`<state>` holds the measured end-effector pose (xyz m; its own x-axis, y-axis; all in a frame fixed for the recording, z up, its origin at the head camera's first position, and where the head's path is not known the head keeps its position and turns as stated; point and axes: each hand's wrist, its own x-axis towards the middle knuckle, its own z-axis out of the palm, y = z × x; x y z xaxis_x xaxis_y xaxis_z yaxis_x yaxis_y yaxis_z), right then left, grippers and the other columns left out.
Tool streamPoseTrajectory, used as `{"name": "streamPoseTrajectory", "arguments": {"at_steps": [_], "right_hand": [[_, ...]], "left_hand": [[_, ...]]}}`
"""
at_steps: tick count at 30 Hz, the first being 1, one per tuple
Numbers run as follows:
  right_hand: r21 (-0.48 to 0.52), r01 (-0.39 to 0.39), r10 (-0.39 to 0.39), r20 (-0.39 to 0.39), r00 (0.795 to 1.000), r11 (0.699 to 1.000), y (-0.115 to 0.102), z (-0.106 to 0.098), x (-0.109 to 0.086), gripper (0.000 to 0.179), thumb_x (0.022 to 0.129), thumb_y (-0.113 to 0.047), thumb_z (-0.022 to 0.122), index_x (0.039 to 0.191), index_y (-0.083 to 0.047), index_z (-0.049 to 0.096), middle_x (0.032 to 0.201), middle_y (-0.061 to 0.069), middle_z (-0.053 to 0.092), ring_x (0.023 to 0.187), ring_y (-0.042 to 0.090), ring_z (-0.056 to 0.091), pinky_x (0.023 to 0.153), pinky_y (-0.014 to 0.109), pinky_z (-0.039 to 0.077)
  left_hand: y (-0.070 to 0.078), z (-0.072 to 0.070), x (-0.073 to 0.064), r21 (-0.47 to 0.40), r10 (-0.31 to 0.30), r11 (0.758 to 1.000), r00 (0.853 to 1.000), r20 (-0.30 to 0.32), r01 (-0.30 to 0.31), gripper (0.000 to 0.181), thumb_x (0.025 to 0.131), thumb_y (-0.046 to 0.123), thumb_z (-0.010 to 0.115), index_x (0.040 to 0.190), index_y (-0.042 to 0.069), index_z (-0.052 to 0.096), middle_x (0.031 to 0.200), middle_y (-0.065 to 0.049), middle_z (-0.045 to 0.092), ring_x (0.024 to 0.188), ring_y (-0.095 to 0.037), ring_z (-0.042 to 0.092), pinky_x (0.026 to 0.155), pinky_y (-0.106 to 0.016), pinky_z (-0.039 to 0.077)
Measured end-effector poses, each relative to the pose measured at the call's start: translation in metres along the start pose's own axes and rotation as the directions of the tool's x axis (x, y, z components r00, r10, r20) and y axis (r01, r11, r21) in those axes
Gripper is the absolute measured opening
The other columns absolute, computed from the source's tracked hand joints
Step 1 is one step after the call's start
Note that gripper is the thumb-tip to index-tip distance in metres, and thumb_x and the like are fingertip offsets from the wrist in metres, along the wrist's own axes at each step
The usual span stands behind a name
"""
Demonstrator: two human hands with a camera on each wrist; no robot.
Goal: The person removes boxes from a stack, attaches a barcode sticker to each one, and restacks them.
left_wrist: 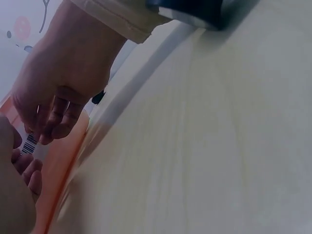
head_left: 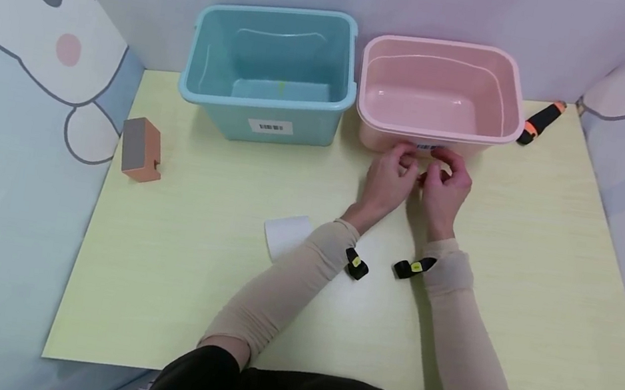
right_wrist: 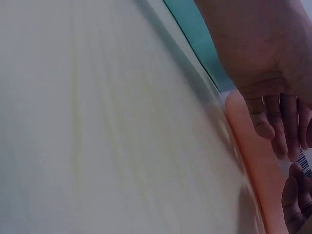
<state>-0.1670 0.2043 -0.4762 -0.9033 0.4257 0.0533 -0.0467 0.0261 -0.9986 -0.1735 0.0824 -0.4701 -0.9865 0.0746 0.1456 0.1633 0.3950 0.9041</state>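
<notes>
A white barcode label (left_wrist: 29, 144) lies against the front wall of the pink bin (head_left: 436, 135), below its rim. My left hand (head_left: 389, 178) is at the label's left end and pinches it between thumb and fingertips. At the other end my right hand (head_left: 446, 191) pinches the label in the same way, its index finger close to the bin wall. The fingers hide both ends of the label in the head view. Part of the bars shows between the two hands in the right wrist view.
A blue bin (head_left: 264, 110) with a barcode label on its front stands left of the pink one. A white paper piece (head_left: 285, 235) lies by the left forearm. A brown and grey block (head_left: 141, 149) is far left; a black and orange tool (head_left: 541, 123) lies back right.
</notes>
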Motion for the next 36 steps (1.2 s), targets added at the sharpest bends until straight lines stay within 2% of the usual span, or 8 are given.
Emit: {"name": "streamPoseTrajectory", "arguments": {"at_steps": [5, 9, 16, 20, 24, 30, 36], "right_hand": [[0.026, -0.020, 0.021, -0.034, 0.999, 0.999, -0.002, -0.001, 0.000, 0.034, 0.095, 0.006, 0.049, 0.121, -0.001, 0.071, 0.120, 0.006, 0.066, 0.058, 0.011, 0.060, 0.056, 0.019, 0.051], [0.049, -0.019, 0.020, -0.034, 0.999, 0.999, -0.004, -0.003, 0.000, 0.033, 0.095, 0.006, 0.049, 0.120, -0.001, 0.071, 0.119, 0.006, 0.065, 0.058, 0.010, 0.060, 0.055, 0.019, 0.051], [0.075, 0.000, 0.002, -0.024, 1.000, 0.997, -0.004, -0.004, 0.001, 0.037, 0.096, 0.006, 0.047, 0.122, -0.003, 0.072, 0.121, 0.006, 0.064, 0.058, 0.010, 0.060, 0.056, 0.019, 0.051], [0.063, -0.040, 0.041, -0.014, 0.999, 0.997, -0.003, -0.005, 0.000, 0.036, 0.096, 0.006, 0.049, 0.123, -0.001, 0.071, 0.121, 0.006, 0.065, 0.059, 0.010, 0.061, 0.056, 0.019, 0.051], [0.066, -0.045, 0.045, 0.006, 0.999, 0.997, -0.002, -0.006, 0.002, 0.034, 0.098, 0.005, 0.050, 0.125, 0.000, 0.070, 0.123, 0.007, 0.065, 0.060, 0.010, 0.062, 0.058, 0.019, 0.053], [0.131, -0.058, 0.064, -0.039, 0.997, 0.990, -0.003, -0.009, 0.006, 0.028, 0.102, 0.005, 0.050, 0.120, -0.001, 0.070, 0.121, 0.006, 0.063, 0.058, 0.010, 0.061, 0.056, 0.018, 0.052], [0.154, -0.059, 0.066, -0.036, 0.997, 0.986, -0.001, -0.005, 0.008, 0.027, 0.101, 0.005, 0.050, 0.116, 0.002, 0.072, 0.117, 0.006, 0.063, 0.058, 0.009, 0.062, 0.055, 0.018, 0.052]], "left_hand": [[-0.002, 0.004, -0.001, 0.012, 0.005, 1.000, 1.000, 0.020, -0.005, 0.037, 0.100, 0.015, 0.063, 0.137, 0.010, 0.064, 0.129, -0.001, 0.069, 0.093, -0.007, 0.063, 0.082, -0.017, 0.048], [-0.003, 0.005, -0.001, 0.025, 0.010, 1.000, 0.999, 0.034, -0.011, 0.039, 0.100, 0.016, 0.064, 0.138, 0.011, 0.063, 0.127, -0.002, 0.070, 0.095, -0.008, 0.064, 0.084, -0.018, 0.048], [-0.002, 0.004, 0.000, 0.007, 0.016, 1.000, 0.998, 0.064, -0.016, 0.042, 0.101, 0.014, 0.063, 0.143, 0.012, 0.060, 0.138, -0.002, 0.067, 0.101, -0.008, 0.066, 0.084, -0.018, 0.049], [-0.005, 0.005, 0.000, 0.024, 0.000, 1.000, 0.997, 0.076, -0.002, 0.042, 0.101, 0.015, 0.064, 0.142, 0.012, 0.061, 0.135, -0.002, 0.069, 0.099, -0.007, 0.067, 0.084, -0.018, 0.050], [-0.009, 0.004, 0.000, 0.052, 0.010, 0.999, 0.997, 0.071, -0.013, 0.039, 0.101, 0.015, 0.063, 0.140, 0.011, 0.062, 0.129, -0.003, 0.072, 0.096, -0.009, 0.069, 0.081, -0.019, 0.050], [-0.010, 0.001, 0.001, 0.038, 0.035, 0.999, 0.999, 0.040, -0.036, 0.037, 0.101, 0.013, 0.060, 0.138, 0.011, 0.063, 0.132, -0.002, 0.071, 0.096, -0.010, 0.068, 0.082, -0.017, 0.049], [-0.008, -0.001, 0.002, 0.035, 0.034, 0.999, 0.998, 0.044, -0.036, 0.037, 0.102, 0.012, 0.059, 0.139, 0.011, 0.063, 0.132, -0.002, 0.070, 0.096, -0.010, 0.067, 0.083, -0.017, 0.048]]}}
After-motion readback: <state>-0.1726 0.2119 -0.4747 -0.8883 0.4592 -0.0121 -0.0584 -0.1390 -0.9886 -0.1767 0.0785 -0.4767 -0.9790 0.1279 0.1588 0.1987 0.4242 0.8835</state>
